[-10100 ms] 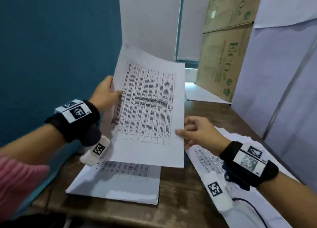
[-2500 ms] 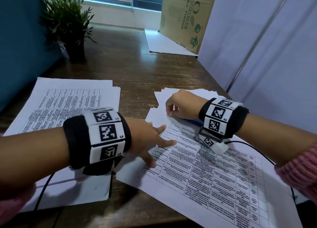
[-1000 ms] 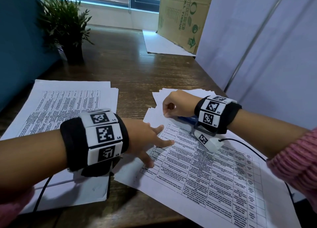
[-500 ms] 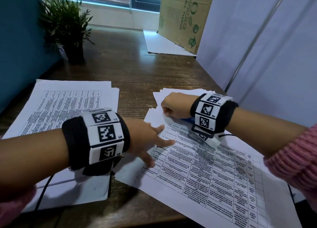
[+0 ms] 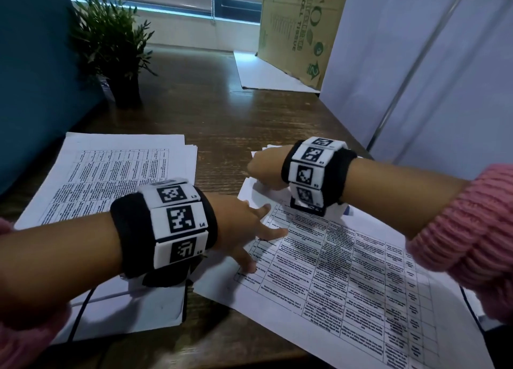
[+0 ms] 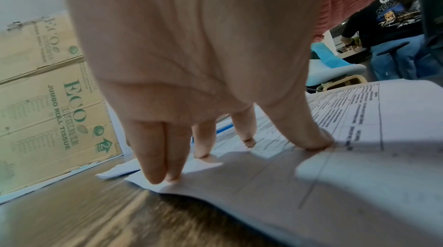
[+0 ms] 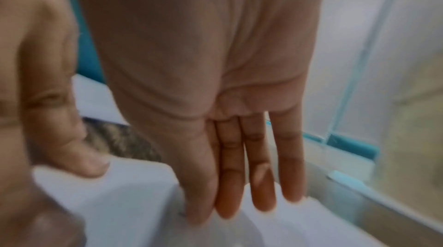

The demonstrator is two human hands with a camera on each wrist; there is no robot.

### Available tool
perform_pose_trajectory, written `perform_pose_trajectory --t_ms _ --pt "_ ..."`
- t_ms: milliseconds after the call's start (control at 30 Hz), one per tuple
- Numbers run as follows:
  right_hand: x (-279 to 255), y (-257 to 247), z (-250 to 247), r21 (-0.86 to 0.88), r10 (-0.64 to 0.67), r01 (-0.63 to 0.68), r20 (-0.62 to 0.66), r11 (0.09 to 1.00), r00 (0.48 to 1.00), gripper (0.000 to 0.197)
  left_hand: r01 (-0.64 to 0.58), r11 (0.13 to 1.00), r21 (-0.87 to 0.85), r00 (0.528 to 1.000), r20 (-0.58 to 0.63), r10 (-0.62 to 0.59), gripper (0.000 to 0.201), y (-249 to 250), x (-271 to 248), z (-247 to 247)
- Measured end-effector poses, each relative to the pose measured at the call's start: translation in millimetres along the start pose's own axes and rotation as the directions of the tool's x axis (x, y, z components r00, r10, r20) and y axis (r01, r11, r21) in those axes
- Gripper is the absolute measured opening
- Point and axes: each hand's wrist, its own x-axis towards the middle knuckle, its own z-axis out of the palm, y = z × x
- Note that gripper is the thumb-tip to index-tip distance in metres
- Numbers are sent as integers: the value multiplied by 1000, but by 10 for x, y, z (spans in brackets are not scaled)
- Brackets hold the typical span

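Now, printed sheet beneath spread left hand, straight-fingered right hand on its far corner.

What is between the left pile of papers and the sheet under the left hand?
In the head view, only bare table separates the left pile from the sheet; the left hand reaches across it.
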Motion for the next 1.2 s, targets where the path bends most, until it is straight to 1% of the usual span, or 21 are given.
perform_pose_trajectory --t_ms 33,67,133,200,233,300,367,467,633,733,833,933,1000,1067,1133,1200 --pt "-35 23 -12 67 20 -17 -38 998 999 17 -2 1000 -5 1000 -2 2 84 -1 -3 3" --pt "-44 78 3 150 23 -8 -97 989 995 16 -5 1000 -7 1000 -6 5 84 -5 -2 4" --pt "-80 211 41 304 52 4 -176 953 983 13 -13 1000 0 1000 -14 13 84 -18 5 10" --pt "-149 339 116 466 94 12 -202 885 975 11 -17 1000 9 1000 -16 18 84 -25 18 21" --pt "-207 379 159 512 98 24 -210 858 973 9 -16 1000 14 1000 -14 16 84 -26 26 26" --pt "-317 424 252 551 90 45 -217 833 972 5 -12 1000 22 1000 -17 12 84 -24 33 34" --pt "-386 446 370 559 81 56 -217 828 973 5 -15 1000 9 1000 -22 15 84 -27 37 42" --pt "-415 438 505 532 87 40 -211 845 974 6 -11 1000 -10 1000 -17 11 83 -31 36 39" --pt "-364 411 547 526 119 26 -239 850 964 6 -9 1000 -14 1000 1 9 82 -14 17 20" --pt "-356 423 541 559 167 15 -273 829 947 6 -6 1000 -13 1000 1 6 82 -17 17 18" --pt "-354 495 559 609 182 47 -309 792 934 6 -4 1000 -19 1000 3 4 82 -16 18 23" --pt "-393 576 562 630 178 42 -282 776 943 9 -7 1000 -28 1000 3 7 82 -15 12 19" --pt "-438 614 552 635 198 28 -283 772 938 13 -8 999 -33 1000 5 8 82 -13 7 12" --pt "-481 627 565 606 235 -23 -273 795 933 22 -7 999 -34 1000 4 7 82 -9 7 11" --pt "-516 614 611 517 274 -139 -195 845 942 34 -7 999 -47 1000 3 7 82 -11 6 14" --pt "-527 584 669 411 289 -223 -107 884 951 35 -7 998 -57 1000 3 7 82 -19 9 20"
